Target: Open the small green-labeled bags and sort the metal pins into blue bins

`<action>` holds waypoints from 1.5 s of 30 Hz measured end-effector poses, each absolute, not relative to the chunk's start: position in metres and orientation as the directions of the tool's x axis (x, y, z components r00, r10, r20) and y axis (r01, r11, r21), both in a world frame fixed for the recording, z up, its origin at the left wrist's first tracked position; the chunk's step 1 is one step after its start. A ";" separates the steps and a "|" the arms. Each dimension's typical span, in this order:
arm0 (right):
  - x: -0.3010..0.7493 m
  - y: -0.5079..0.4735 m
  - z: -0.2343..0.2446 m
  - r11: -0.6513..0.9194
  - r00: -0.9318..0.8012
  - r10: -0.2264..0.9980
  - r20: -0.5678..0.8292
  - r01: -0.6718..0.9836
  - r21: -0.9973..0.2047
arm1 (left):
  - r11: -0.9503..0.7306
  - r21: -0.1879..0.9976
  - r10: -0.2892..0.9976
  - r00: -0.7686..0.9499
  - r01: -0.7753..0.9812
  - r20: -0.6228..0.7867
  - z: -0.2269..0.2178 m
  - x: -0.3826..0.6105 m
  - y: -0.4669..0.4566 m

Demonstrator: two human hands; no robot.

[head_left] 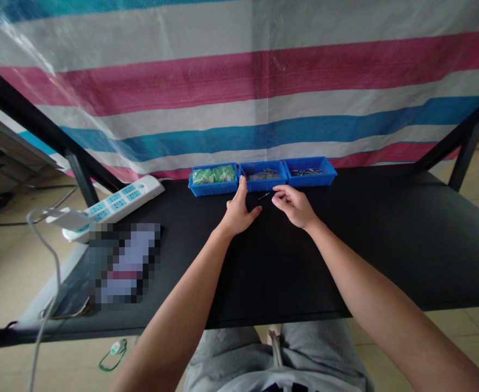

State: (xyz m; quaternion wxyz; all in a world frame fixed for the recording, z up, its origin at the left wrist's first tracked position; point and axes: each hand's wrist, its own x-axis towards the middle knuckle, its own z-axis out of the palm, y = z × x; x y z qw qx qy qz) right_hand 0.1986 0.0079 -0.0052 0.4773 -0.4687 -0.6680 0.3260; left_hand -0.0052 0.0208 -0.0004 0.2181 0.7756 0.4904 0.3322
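Note:
Three blue bins stand in a row at the back of the black table point(280, 261). The left bin point(213, 189) holds green-and-white packets. Small pieces in clear plastic lie in the middle bin point(264, 185), and loose thin metal pieces in the right bin point(323, 177). My left hand point(239, 211) is open at the front of the middle bin, fingers stretched out and thumb apart. Between my hands a small thin metal piece, like a rivet point(264, 196), rests on the table. My right hand point(295, 207) is just right of it, fingers loosely bent and apart, nothing visible in them.
A white power strip point(117, 207) with a plugged-in charger point(70, 219) and cable sits at the back left. In front of it lies a blurred-out flat object point(131, 261). Striped sheeting point(239, 76) hangs behind the table, between black frame bars point(51, 122).

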 end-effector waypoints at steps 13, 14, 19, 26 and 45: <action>0.197 0.011 -0.009 0.459 -0.162 0.866 0.473 0.631 -0.625 | -0.500 0.448 0.854 0.335 0.741 0.399 -0.001 0.001 0.014; 0.197 0.012 -0.010 0.463 -0.171 0.862 0.477 0.649 -0.603 | -0.511 0.427 0.846 0.350 0.746 0.402 0.000 0.003 0.013; 0.195 0.013 -0.013 0.468 -0.184 0.849 0.495 0.694 -0.546 | -0.503 0.342 0.860 0.421 0.794 0.288 0.001 0.009 0.011; 0.193 0.015 -0.018 0.453 -0.181 0.861 0.475 0.697 -0.556 | -0.552 0.241 0.834 0.526 0.798 0.169 -0.004 0.011 0.014; 0.198 0.015 -0.022 0.398 -0.226 0.884 0.410 0.823 -0.405 | -0.581 0.424 0.801 0.582 0.695 0.143 -0.003 0.002 0.021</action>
